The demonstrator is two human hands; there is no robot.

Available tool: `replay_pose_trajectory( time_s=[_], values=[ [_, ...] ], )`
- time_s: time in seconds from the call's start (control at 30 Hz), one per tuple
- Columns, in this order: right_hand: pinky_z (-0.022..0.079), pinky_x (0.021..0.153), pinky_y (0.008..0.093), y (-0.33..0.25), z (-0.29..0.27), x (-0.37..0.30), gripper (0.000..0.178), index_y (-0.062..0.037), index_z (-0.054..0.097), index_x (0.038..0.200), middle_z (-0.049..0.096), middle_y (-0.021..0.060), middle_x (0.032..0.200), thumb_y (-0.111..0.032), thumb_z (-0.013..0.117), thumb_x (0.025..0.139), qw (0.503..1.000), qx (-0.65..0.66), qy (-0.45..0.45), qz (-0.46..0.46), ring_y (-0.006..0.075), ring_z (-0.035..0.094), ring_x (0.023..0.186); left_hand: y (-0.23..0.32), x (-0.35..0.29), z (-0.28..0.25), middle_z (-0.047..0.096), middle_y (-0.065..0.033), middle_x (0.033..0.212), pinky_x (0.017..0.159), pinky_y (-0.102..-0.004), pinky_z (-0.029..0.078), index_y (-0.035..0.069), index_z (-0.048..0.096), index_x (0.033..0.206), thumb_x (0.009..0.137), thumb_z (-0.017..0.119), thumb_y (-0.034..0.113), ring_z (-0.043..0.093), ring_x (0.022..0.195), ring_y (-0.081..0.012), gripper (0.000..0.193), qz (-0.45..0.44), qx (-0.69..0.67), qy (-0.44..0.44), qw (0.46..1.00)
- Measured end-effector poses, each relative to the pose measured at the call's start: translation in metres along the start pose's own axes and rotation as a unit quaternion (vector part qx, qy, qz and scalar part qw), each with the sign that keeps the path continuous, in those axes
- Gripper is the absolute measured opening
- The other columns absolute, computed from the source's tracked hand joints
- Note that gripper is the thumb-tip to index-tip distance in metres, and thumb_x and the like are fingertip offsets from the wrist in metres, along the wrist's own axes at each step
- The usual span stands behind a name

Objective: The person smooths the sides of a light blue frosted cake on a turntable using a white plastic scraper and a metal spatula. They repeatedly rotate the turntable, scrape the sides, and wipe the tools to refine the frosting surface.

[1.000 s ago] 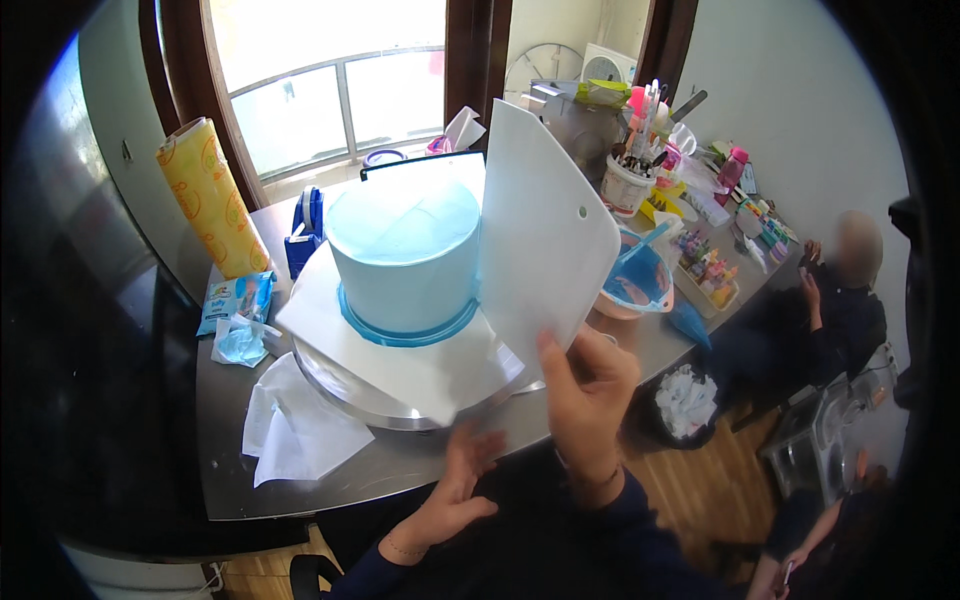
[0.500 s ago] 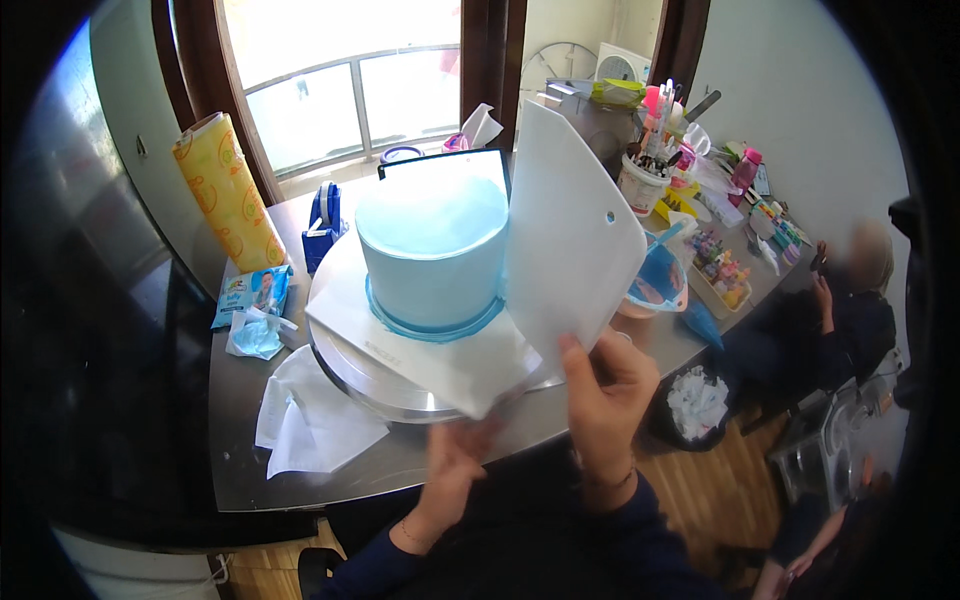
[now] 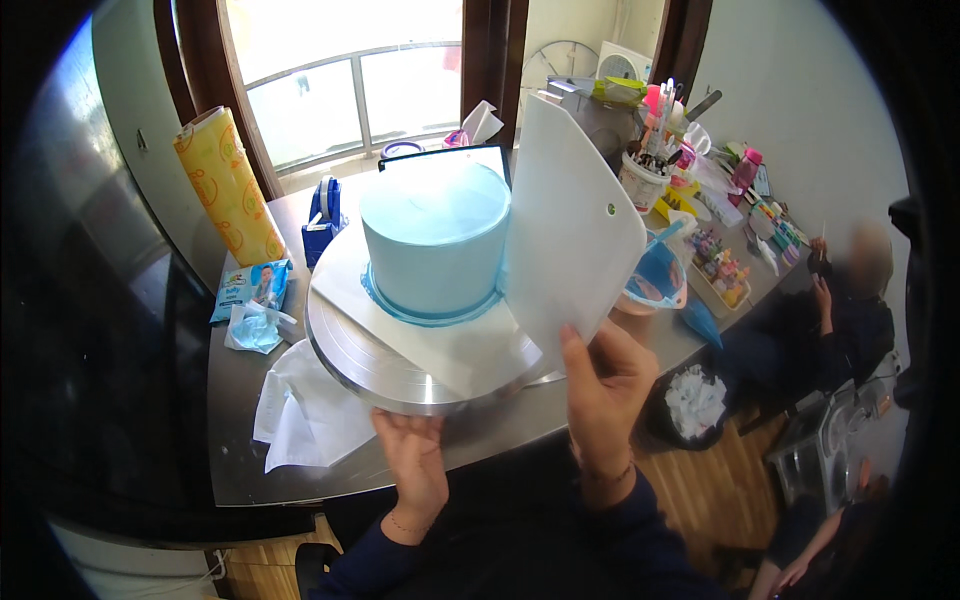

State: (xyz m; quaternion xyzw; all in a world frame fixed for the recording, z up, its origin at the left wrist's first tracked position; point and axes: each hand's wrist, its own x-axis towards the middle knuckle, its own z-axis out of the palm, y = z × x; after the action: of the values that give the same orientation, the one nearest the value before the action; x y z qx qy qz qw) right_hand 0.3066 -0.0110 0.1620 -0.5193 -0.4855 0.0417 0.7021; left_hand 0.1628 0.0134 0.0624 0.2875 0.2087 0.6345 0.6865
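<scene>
A round cake [image 3: 435, 260] coated in pale blue cream stands on a white board [image 3: 455, 355], with a ridge of cream round its base. The board rests on a silver turntable [image 3: 380, 380]. My right hand [image 3: 610, 400] pinches the lower edge of a tall white cake scraper [image 3: 575, 230], thumb in front. That scraper stands upright along the cake's right side, its near edge hiding the contact. Below the turntable's front rim is my left hand [image 3: 412, 460], palm up, fingers stretched to the rim; the rim partly covers their tips.
White paper [image 3: 305, 410] and a wipes pack [image 3: 250, 290] lie left, near a yellow roll [image 3: 230, 190] and blue tape dispenser [image 3: 322, 220]. A bowl of blue cream [image 3: 655, 280], piping bag [image 3: 700, 325] and tool tub [image 3: 643, 180] stand right. Another person [image 3: 850, 310] sits beyond the bin [image 3: 695, 405].
The turntable and board have turned, the board's front corner swinging rightward. My left hand has shifted left along the rim. My right hand and the scraper have stayed nearly still.
</scene>
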Motion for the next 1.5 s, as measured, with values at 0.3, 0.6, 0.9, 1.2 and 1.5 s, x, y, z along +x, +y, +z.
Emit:
replay_pose_trajectory(
  time_s=[0.3,0.6,0.9,1.2,1.5],
  values=[
    [0.045,0.059,0.0209,-0.002,0.004,0.000,0.016,0.0077,0.059,0.090,0.062,0.0111,0.074,0.003,0.056,0.076,1.000,-0.015,-0.009,-0.011,0.0095,0.059,0.065,0.001,-0.013,0.005,0.042,-0.0117,0.116,0.092,-0.0351,0.031,0.009,0.015,0.130,0.060,0.043,0.002,0.040,0.108,-0.0230,0.076,-0.128,0.108,-0.200,0.965],
    [0.046,0.059,0.0218,-0.005,0.007,-0.002,0.017,0.0068,0.060,0.091,0.063,0.0120,0.073,0.003,0.057,0.075,0.999,-0.030,-0.011,-0.011,0.0109,0.060,0.066,-0.007,-0.020,0.000,0.023,-0.0143,0.138,0.104,-0.0372,0.016,0.011,0.003,0.136,0.060,0.043,-0.009,0.021,0.129,-0.0246,0.088,-0.177,0.046,-0.300,0.936],
    [0.044,0.054,0.0224,-0.014,0.001,-0.017,0.017,0.0054,0.060,0.088,0.062,0.0135,0.072,0.004,0.058,0.072,0.992,-0.120,-0.026,-0.038,0.0151,0.058,0.057,0.001,-0.016,-0.004,0.018,-0.0124,0.140,0.103,-0.0370,0.017,0.011,0.005,0.137,0.061,0.039,-0.010,0.021,0.129,-0.0268,0.087,-0.236,0.122,-0.351,0.898],
    [0.042,0.074,0.0315,-0.025,-0.068,-0.065,0.025,0.0063,0.057,0.093,0.057,0.0137,0.084,-0.005,0.060,0.070,0.981,-0.032,0.192,-0.016,0.0213,0.054,0.078,0.012,-0.007,-0.016,0.039,-0.0140,0.124,0.094,-0.0378,0.032,0.006,0.031,0.121,0.068,0.035,0.001,0.040,0.115,-0.0253,0.053,-0.166,0.067,-0.131,0.975],
    [0.040,0.075,0.0267,-0.020,-0.115,-0.057,0.019,0.0088,0.055,0.091,0.056,0.0101,0.088,0.000,0.052,0.074,0.954,0.149,0.252,0.061,0.0149,0.051,0.083,0.022,0.015,-0.011,0.047,-0.0078,0.111,0.092,-0.0388,0.035,0.006,0.039,0.110,0.085,0.035,0.023,0.045,0.107,-0.0218,0.030,-0.036,-0.063,-0.018,0.997]
  ],
)
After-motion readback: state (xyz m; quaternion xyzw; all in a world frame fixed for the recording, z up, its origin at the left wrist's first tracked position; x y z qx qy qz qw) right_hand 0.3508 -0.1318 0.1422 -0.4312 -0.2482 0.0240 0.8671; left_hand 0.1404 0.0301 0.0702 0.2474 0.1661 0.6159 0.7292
